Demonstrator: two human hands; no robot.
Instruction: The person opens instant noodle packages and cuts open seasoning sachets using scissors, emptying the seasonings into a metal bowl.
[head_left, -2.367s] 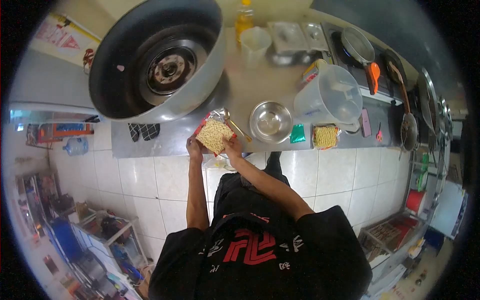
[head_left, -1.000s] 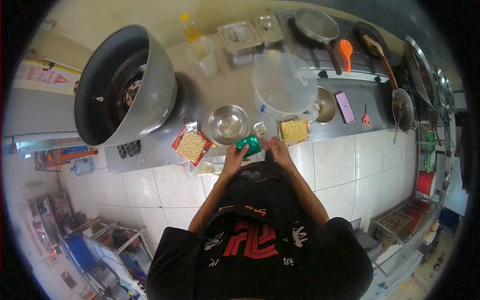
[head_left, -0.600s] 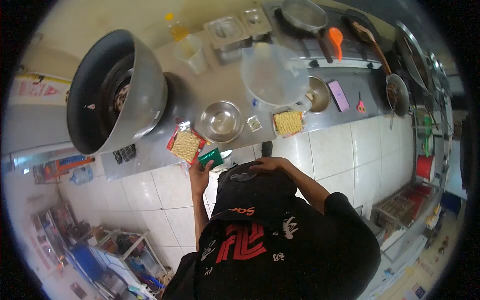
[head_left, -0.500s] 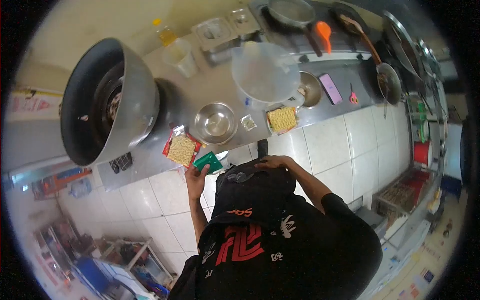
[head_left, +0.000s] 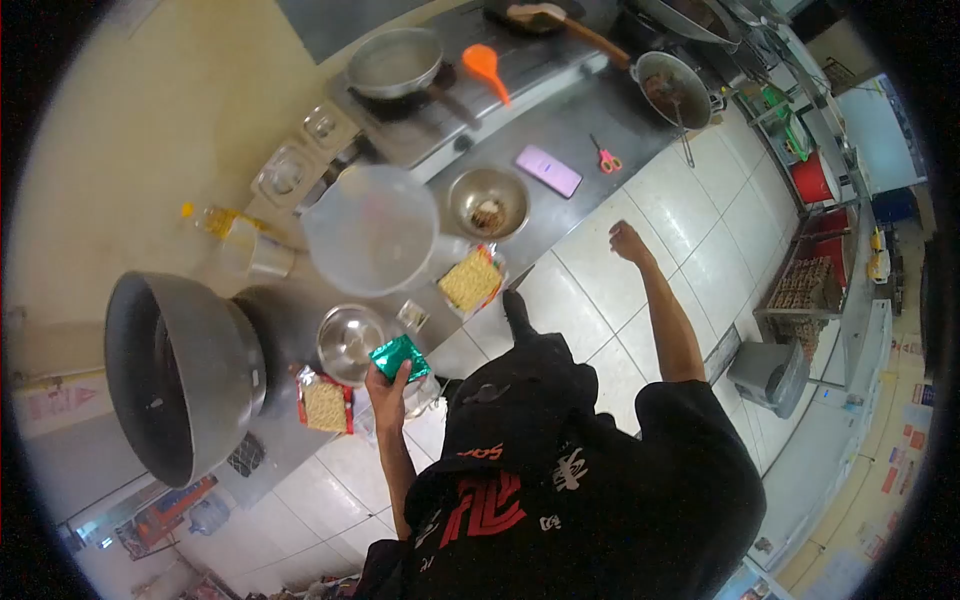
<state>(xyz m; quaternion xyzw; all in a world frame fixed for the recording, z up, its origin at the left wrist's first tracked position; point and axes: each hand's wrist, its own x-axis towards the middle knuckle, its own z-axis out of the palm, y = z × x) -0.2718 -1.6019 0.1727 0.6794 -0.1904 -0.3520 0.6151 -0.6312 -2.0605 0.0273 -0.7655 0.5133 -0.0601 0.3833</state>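
My left hand (head_left: 387, 392) pinches a green foil packet (head_left: 399, 359) over the counter's front edge. Just behind the packet is a shiny steel bowl (head_left: 352, 343), with a small clear sachet (head_left: 412, 316) to its right. A noodle block on a red wrapper (head_left: 326, 405) lies left of my left hand; a second noodle block (head_left: 470, 283) rests at the counter edge farther right. My right hand (head_left: 626, 240) is raised over the floor, away from the counter, its fingers curled with nothing visible in them. Pink scissors (head_left: 606, 158) and a purple phone (head_left: 548, 171) are the nearest things on the counter.
A large dark pot (head_left: 180, 375) stands at the left. A translucent tub (head_left: 370, 230) and a steel bowl with seasoning (head_left: 488, 204) are mid-counter. Behind are an oil bottle (head_left: 215, 219), a pan (head_left: 394, 63) and an orange spoon (head_left: 484, 68). A strainer pan (head_left: 672, 88) stands right.
The view has turned to the right. My right hand has left my apron and stretched out toward the right. The green packet was picked up from the counter and remains in my left hand.
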